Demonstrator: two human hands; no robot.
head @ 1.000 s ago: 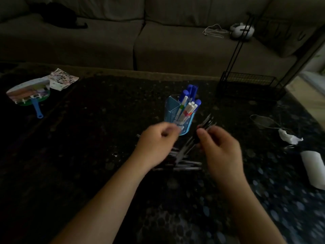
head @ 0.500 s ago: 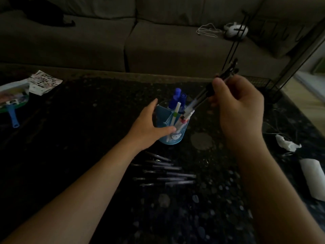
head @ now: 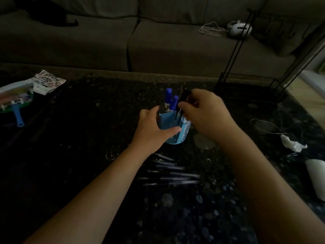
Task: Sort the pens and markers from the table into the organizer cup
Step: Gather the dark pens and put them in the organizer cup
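A light blue organizer cup (head: 168, 123) stands mid-table with blue-capped markers (head: 170, 100) sticking up from it. My left hand (head: 152, 129) wraps the cup's left side, thumb across its front. My right hand (head: 204, 111) is over the cup's right rim, gripping a bunch of dark pens (head: 182, 103) whose lower ends reach into the cup. Several more dark pens (head: 173, 173) lie side by side on the dark speckled table (head: 79, 155), just in front of the cup between my forearms.
A round hand fan with a blue handle (head: 15, 103) and a printed leaflet (head: 47, 82) lie at far left. A black wire rack (head: 249, 87) stands back right. Crumpled white tissue (head: 292, 144), thin cables (head: 267, 125) and a white roll (head: 316, 175) sit at right. A sofa lies beyond.
My right hand lifted the bunch of dark pens from the table, raised it above the cup, then lowered it into the cup. My left hand moved from the pens to grip the cup.
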